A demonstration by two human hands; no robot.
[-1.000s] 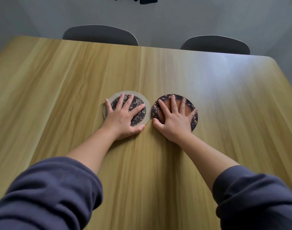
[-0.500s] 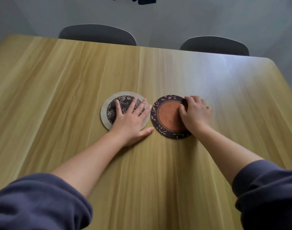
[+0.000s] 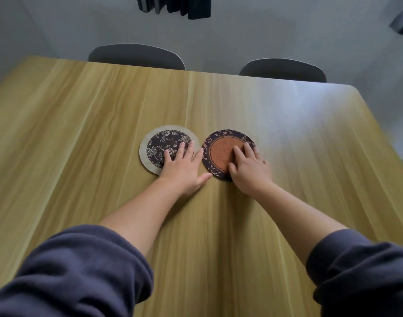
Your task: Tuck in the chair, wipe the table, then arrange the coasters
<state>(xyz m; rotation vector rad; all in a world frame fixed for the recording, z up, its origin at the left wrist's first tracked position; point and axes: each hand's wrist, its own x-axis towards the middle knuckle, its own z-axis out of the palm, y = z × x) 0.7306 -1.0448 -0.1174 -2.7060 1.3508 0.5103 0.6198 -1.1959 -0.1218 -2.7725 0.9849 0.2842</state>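
Two round coasters lie side by side in the middle of the wooden table (image 3: 81, 124). The left coaster (image 3: 159, 143) has a beige rim and a dark floral centre. The right coaster (image 3: 221, 149) has a dark leafy rim and a rust-brown centre. My left hand (image 3: 184, 168) lies flat, fingers straight, on the near right part of the left coaster, thumb on the table. My right hand (image 3: 248, 167) rests on the right coaster's near right part, fingertips pressing on its brown centre.
Two grey chairs stand tucked at the far edge, one at the left (image 3: 136, 54) and one at the right (image 3: 283, 69). The table's right edge runs close by at the far right. Dark objects hang on the wall above.
My right hand has moved from the right rim of the brown coaster onto its near right part. My left hand has stayed on the floral coaster. The view has tilted a little.
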